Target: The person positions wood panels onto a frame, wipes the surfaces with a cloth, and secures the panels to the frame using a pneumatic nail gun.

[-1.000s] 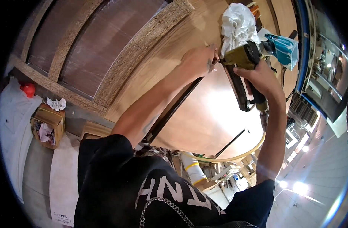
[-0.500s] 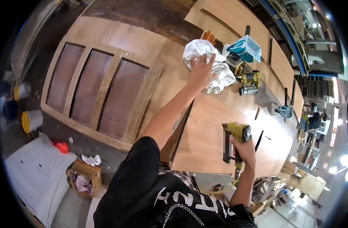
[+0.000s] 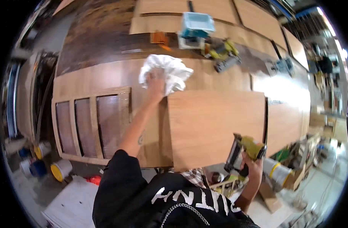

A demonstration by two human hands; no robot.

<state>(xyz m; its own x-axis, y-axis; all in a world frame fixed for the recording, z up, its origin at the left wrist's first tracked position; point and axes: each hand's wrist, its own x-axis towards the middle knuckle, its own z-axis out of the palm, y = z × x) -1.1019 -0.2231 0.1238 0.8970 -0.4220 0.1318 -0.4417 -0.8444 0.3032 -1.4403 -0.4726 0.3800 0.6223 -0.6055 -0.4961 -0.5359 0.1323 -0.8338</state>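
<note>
A crumpled white cloth (image 3: 176, 72) lies on the wooden surface at the far left corner of a flat wood panel (image 3: 215, 125). My left hand (image 3: 155, 81) is on the cloth, its fingers blurred and sunk into the folds. At the lower right, my right hand (image 3: 252, 165) is wrapped around the handle of a yellow-green nail gun (image 3: 252, 147). The tool is held above the panel's near right edge. Left of my left arm rests a framed wooden door piece (image 3: 92, 106) with three dark, glossy inset panels.
Beyond the cloth are a light blue plastic container (image 3: 198, 22), orange strips (image 3: 158, 38) and a second yellow-green nail gun (image 3: 227, 55). Another blue-and-grey tool (image 3: 284, 66) stands farther right. Buckets (image 3: 61, 170) sit on the floor at left; wood scraps (image 3: 303, 167) are piled at right.
The view has turned, so the bench now appears straighter. My left hand stays on the cloth, its fingers less distinct. The nail gun remains in my right hand, nearer the panel's right edge.
</note>
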